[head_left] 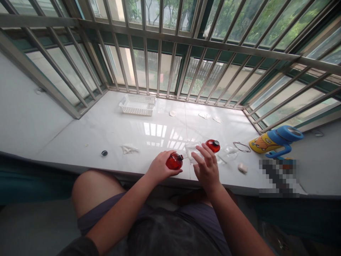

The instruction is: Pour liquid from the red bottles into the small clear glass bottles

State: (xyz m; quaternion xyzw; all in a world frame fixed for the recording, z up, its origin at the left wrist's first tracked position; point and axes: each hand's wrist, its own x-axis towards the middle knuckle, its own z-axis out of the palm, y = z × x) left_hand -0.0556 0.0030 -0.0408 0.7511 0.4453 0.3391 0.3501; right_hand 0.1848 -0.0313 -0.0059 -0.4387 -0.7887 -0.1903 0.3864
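My left hand point(163, 165) is wrapped round a small, rounded red bottle point(173, 162), which lies tilted with its dark neck toward the right. Just beside that neck, my right hand point(206, 163) grips a clear, squarish bottle point(190, 150) between thumb and fingers. The clear bottle's narrow end points at the red bottle's neck; I cannot tell whether they touch. Behind my right hand stands a second red bottle point(211, 145) with a dark cap. A round black cap point(104, 153) lies apart on the left of the white sill.
A white perforated basket point(138, 105) sits near the window bars. Crumpled white pieces point(130, 149) are scattered about the sill point(160, 135). To the right are clear plastic wrapping point(229, 153), a thin dark loop point(242, 147), a pale lump point(242, 168) and a yellow-blue flask point(274, 140).
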